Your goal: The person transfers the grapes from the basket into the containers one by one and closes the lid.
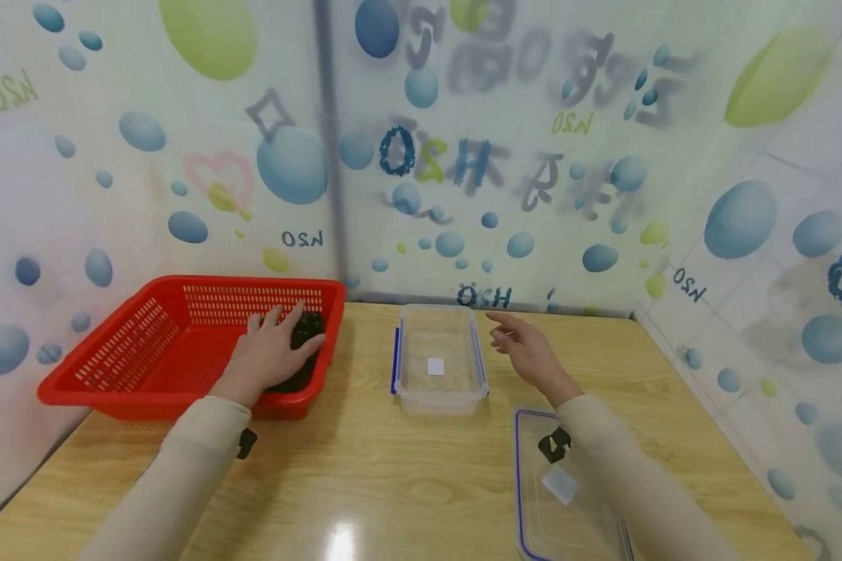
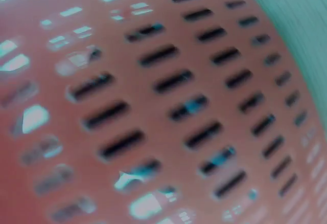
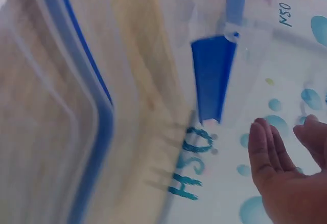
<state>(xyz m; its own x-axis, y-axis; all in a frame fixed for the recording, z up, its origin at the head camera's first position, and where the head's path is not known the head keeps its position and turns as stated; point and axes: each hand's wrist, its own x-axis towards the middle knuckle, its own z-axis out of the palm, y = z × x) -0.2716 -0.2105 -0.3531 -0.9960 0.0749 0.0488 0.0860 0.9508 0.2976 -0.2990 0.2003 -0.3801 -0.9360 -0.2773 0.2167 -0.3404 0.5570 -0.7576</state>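
Note:
My left hand (image 1: pixel 268 352) is over the right end of a red plastic basket (image 1: pixel 147 405), its fingers spread. Under and beside that hand lies something dark and shiny (image 1: pixel 309 326), partly covered by it; its kind is unclear. In the left wrist view the slotted basket wall (image 2: pixel 163 98) fills most of the picture, with dark patches behind the slots. To the right of a clear plastic food box (image 1: pixel 440 335) hovers my right hand (image 1: pixel 529 354), fingers loosely bent and holding nothing. The right wrist view shows this hand (image 3: pixel 291 183) apart from the box's blue side clip (image 3: pixel 213 78).
A clear lid (image 1: pixel 568 522) with a blue seal lies on the wooden table (image 1: pixel 393 483) beneath my right forearm. One white label (image 1: pixel 436 366) shows in the box, another (image 1: pixel 560 485) on the lid. A patterned curtain-like wall (image 1: pixel 428 195) closes off the back.

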